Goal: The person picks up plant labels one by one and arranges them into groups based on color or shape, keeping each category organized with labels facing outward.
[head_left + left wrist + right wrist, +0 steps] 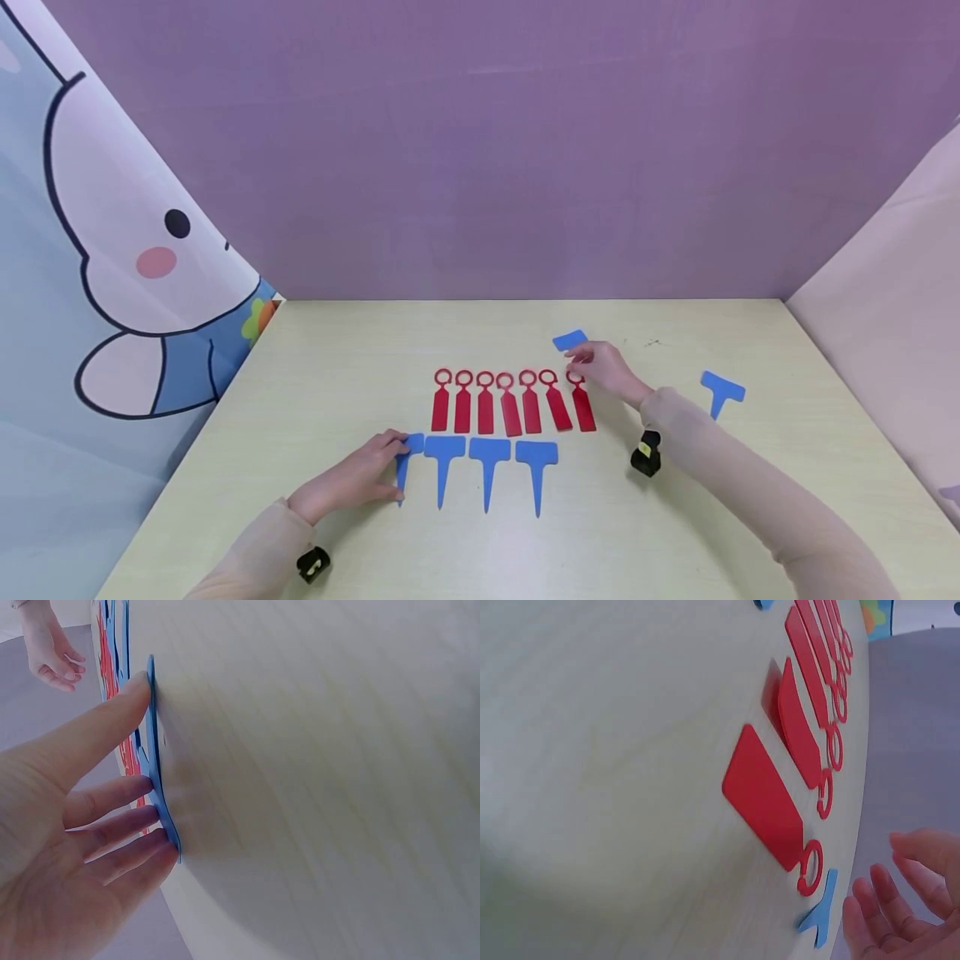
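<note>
My left hand [365, 473] spans the leftmost blue T-shaped plant label [402, 467], thumb near its pointed end and fingertips along its wide head. In the left wrist view, fairly straight fingers touch that same blue label [155, 750]. Above the ring of the rightmost red tag [583, 410] hovers my right hand [603, 367], its fingers loosely bent. A blue label [570, 340] lies just beyond it, partly hidden by the fingers. From the right wrist view, the right hand [911, 904] holds nothing and is apart from the nearest red tag [765, 799].
Several red tags [486, 412] with rings at the back lie in a row. Blue labels [490, 450] line up in front of them. Another blue label [722, 390] lies at the right, partly under the right sleeve. A purple backdrop [525, 167] borders the table's far edge.
</note>
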Available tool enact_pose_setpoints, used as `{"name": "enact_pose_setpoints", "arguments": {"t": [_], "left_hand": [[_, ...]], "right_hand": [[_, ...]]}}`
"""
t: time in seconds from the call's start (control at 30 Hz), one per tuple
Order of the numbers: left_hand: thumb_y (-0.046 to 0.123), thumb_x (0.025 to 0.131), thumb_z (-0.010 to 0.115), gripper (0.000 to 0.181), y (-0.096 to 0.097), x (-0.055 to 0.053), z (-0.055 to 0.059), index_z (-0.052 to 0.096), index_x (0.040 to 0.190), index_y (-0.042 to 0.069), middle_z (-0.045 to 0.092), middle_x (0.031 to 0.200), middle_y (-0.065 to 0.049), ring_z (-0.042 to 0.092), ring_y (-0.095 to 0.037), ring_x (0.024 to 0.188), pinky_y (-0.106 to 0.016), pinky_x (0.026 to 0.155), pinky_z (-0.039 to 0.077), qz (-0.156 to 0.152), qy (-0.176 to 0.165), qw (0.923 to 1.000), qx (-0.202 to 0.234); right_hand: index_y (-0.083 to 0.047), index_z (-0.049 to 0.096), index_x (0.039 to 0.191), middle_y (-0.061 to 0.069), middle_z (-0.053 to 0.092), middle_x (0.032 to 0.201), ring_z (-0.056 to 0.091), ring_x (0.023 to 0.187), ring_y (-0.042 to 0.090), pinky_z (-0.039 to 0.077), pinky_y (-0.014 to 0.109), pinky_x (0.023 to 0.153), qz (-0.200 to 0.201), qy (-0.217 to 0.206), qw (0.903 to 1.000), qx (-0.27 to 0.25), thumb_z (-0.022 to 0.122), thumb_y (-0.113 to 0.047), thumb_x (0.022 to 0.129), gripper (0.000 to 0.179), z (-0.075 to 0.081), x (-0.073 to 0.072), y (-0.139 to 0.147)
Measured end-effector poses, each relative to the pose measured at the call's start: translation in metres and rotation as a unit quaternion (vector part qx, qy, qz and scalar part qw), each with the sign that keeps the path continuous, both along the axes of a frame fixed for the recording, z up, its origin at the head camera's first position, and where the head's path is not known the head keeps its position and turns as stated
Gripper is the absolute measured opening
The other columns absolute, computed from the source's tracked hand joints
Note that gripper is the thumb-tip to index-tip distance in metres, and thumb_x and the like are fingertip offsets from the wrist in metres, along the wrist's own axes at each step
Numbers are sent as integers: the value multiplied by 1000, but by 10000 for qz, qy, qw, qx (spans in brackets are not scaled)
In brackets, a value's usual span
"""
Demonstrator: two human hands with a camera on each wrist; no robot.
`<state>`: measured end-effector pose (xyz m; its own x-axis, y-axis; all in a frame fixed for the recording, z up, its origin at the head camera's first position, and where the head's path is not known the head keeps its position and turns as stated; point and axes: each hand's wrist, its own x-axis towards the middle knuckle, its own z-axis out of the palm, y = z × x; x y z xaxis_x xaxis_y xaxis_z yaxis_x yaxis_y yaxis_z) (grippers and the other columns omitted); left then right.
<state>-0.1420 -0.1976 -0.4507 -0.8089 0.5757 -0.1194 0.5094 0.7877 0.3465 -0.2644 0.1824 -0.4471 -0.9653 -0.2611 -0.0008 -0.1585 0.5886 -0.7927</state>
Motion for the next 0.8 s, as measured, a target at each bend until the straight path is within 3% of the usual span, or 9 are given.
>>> {"name": "enact_pose_setpoints", "arguments": {"t": [0.13, 0.4, 0.8], "left_hand": [[26, 69, 75, 61, 1, 1, 1, 50, 114, -8, 45, 120, -18, 46, -31, 109, -39, 90, 42, 29, -16, 10000, 0], [26, 70, 75, 61, 0, 2, 2, 50, 114, -8, 44, 121, -18, 46, -31, 110, -39, 90, 42, 70, -27, 10000, -14], [26, 70, 74, 61, -1, 3, 4, 50, 115, -8, 44, 121, -18, 45, -31, 110, -39, 91, 41, 85, -75, 9999, 14]], "right_hand": [[4, 59, 108, 16, 60, 94, 54, 83, 25, 49, 30, 69, -142, -205, 9997, 17, 58, -8, 84, 27, 0, -6, 2], [7, 59, 104, 18, 60, 93, 54, 83, 26, 48, 32, 69, -187, 40, 9998, 60, 57, -6, 85, 24, -2, -18, 6], [6, 60, 105, 19, 60, 98, 54, 87, 28, 47, 36, 76, -761, 22, 9970, 169, 57, -7, 85, 24, -2, -35, 4]]}}
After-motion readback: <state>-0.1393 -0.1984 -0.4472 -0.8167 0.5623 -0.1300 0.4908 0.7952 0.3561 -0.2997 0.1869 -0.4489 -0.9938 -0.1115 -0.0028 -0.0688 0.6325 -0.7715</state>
